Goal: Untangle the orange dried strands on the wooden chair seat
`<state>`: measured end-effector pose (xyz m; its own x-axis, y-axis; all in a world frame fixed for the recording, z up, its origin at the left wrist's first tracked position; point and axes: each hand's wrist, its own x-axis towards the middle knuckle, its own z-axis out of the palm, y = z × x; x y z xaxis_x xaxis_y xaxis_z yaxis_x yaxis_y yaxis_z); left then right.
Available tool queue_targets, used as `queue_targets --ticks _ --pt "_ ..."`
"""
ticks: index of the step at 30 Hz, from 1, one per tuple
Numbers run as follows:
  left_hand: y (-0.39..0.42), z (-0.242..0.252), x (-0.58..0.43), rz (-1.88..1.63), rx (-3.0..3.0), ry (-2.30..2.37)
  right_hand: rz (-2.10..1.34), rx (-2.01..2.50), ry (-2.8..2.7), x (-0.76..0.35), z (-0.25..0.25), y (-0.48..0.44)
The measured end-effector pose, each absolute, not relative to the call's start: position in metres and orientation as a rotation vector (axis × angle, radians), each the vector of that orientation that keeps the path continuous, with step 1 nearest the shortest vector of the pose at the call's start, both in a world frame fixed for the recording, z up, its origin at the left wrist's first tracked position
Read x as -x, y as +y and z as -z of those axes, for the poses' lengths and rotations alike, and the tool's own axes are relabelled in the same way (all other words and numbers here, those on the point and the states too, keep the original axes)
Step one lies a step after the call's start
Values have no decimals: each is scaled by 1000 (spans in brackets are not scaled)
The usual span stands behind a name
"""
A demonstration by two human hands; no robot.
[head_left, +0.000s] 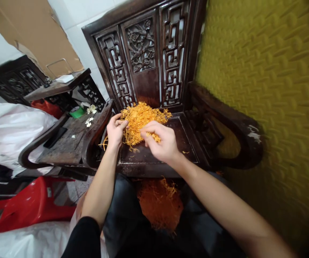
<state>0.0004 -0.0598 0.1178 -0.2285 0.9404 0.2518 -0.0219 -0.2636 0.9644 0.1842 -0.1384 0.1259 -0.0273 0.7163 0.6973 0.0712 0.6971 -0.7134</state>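
A heap of orange, finely branched plastic-looking pieces (143,116) lies on the dark wooden chair seat (182,139). My right hand (161,139) is closed at the heap's near right side, with a small bunch of the orange pieces (153,137) showing between its fingers. At the heap's left edge, my left hand (115,130) has curled fingers and its thumb bent toward them. What it grips, if anything, is hidden. Thin orange strands (105,143) stick out just left of that wrist.
Between my knees is an orange-brown container (159,206) with loose orange strands. A carved backrest (143,53) rises behind the heap, and a curved armrest (244,143) stands right. Leftward are a side table (68,143) with green tape (77,113), a red plastic stool (33,200) and white sacks (11,129).
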Motion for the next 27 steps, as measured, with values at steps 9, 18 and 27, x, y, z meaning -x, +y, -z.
queue_targets --ticks 9,18,27 --pt "-84 -119 -22 -1357 -924 835 -1361 693 -845 -195 -111 -90" --pt "-89 -110 -44 -1485 -843 895 -1339 749 -733 -192 -106 -84" --pt "-101 -108 -64 -1643 -895 897 -1004 919 -989 -170 -101 -89"
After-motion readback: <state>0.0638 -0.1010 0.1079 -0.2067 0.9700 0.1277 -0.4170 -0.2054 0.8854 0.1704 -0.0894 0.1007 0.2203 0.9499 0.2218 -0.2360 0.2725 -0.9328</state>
